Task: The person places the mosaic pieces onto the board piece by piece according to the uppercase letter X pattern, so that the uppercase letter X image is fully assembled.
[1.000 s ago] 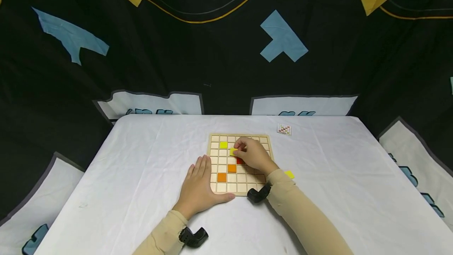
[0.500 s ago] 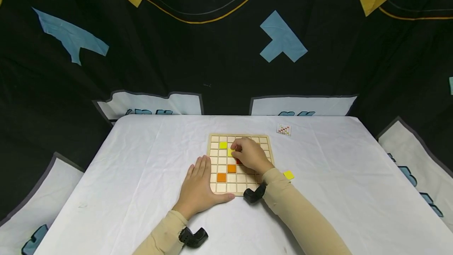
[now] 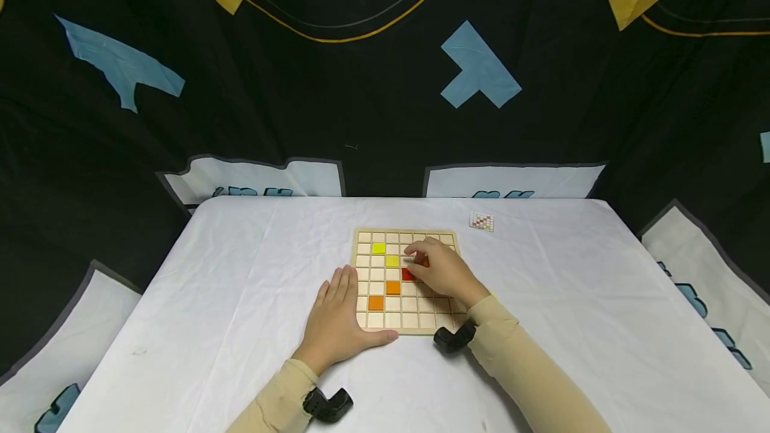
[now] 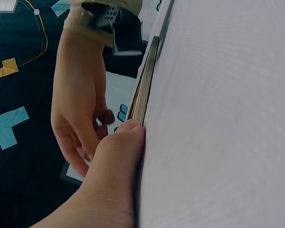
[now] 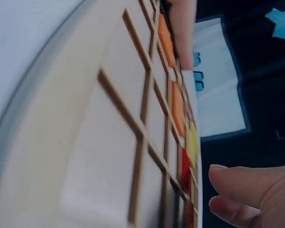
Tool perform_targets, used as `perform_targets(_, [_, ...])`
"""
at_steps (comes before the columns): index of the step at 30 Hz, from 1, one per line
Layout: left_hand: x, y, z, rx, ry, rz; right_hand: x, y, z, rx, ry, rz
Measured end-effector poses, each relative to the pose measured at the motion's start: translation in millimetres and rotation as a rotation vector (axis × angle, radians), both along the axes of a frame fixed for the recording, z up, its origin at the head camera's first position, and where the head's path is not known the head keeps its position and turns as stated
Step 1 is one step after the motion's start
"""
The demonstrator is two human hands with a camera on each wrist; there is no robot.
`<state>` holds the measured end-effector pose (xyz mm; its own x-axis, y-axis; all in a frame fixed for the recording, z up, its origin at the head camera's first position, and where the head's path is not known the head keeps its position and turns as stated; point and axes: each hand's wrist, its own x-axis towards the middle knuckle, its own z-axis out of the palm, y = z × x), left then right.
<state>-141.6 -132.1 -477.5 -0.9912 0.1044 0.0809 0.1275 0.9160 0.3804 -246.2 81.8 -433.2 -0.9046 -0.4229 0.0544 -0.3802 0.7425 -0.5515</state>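
Note:
A wooden grid board [image 3: 359, 323] lies on the white table. My left hand [image 3: 337, 319] lies flat with straight fingers along its left edge, thumb [image 4: 121, 147] at the near edge. On the board are an upper yellow tile [image 3: 378, 248], a second yellow tile [image 3: 392, 260], a red tile [image 3: 408, 274] and two orange tiles [image 3: 393, 287]. Over the red tile's right side hovers my right hand [image 3: 442, 269], fingers bent; a reddish tile shows partly behind them. In the right wrist view, thumb and finger [image 5: 235, 183] stand apart with nothing between them.
A small card with a coloured grid pattern [image 3: 482, 221] lies beyond the board's far right corner. Right of the board, the right sleeve [image 3: 511, 333] hides most of a loose yellow tile [image 3: 494, 295]. A black curtain [image 3: 385, 119] hangs behind the table.
My right hand has let go of the second yellow tile, which now lies in its square, and moved to the right. The sleeve now covers most of the loose yellow tile. My left hand stays put.

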Motion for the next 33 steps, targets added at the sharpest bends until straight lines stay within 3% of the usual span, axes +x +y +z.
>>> perform_targets(6, [0.1,-0.7,-0.4,0.006,-0.026,0.001,4.9,29.8,6.0,0.002,-0.051,0.004])
perform_targets(12, [0.9,-0.5,-0.5,0.020,0.003,0.003,11.6,66.3,9.3,0.040,-0.140,-0.010])
perform_targets(18, [0.1,-0.7,-1.2,0.005,-0.007,-0.003,18.0,102.1,6.7,0.101,-0.146,-0.001])
perform_targets(22, [0.1,-0.6,0.0,-0.002,-0.017,-0.006,21.1,122.0,2.0,0.084,-0.163,0.017])
perform_targets(26, [0.5,-0.4,0.3,0.002,-0.003,-0.005,23.1,133.9,-3.2,0.049,-0.140,0.057])
perform_targets(33, [-0.6,0.2,-0.5,0.005,-0.022,-0.008,26.4,137.2,-6.2,0.005,-0.161,0.038])
